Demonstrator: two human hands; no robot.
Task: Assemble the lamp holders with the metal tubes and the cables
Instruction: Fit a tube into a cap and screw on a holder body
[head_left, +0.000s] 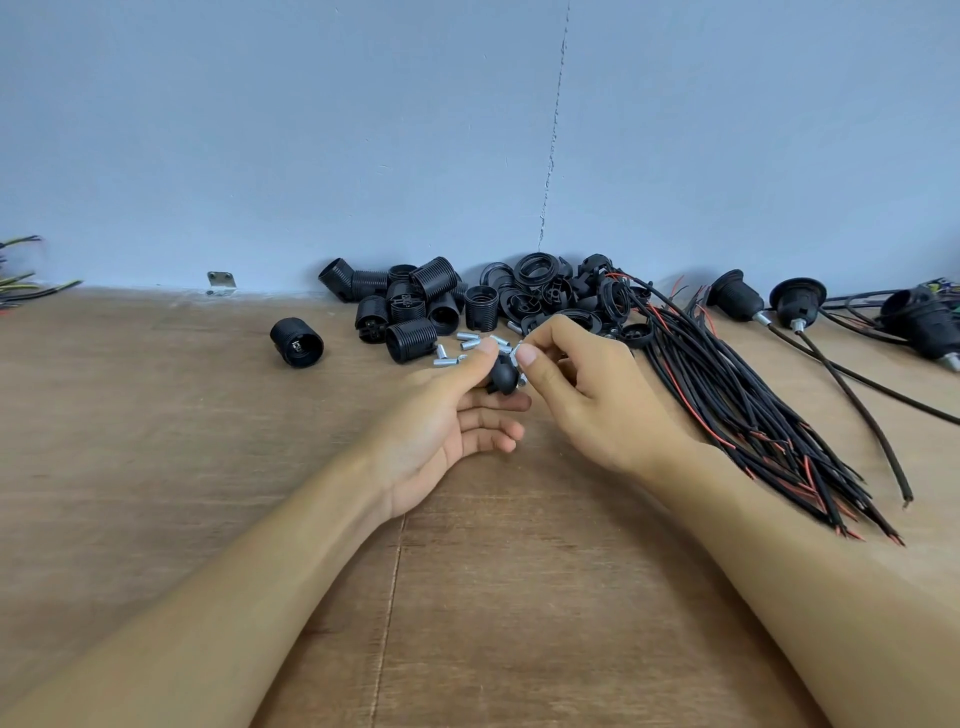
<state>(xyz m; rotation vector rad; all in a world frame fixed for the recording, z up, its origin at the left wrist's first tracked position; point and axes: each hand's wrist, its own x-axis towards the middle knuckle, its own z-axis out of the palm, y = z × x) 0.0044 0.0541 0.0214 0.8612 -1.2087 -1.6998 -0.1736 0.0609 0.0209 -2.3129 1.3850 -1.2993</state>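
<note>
The left hand (441, 415) lies palm-up low over the bench (208, 467), thumb and curled fingers gripping a small black lamp holder cap (501, 375). Just right of it, the right hand (582, 384) pinches a short metal tube (516, 355) between thumb and forefinger at the cap's upper right edge. The tube's long axis seems to tilt up and right, so seating it likely means lining it up with the cap's neck hole, which is hidden. Just beyond lie loose tubes (467, 344), farther a heap of holder bodies (415, 306). The cable bundle (727, 395) fans out to the right.
</note>
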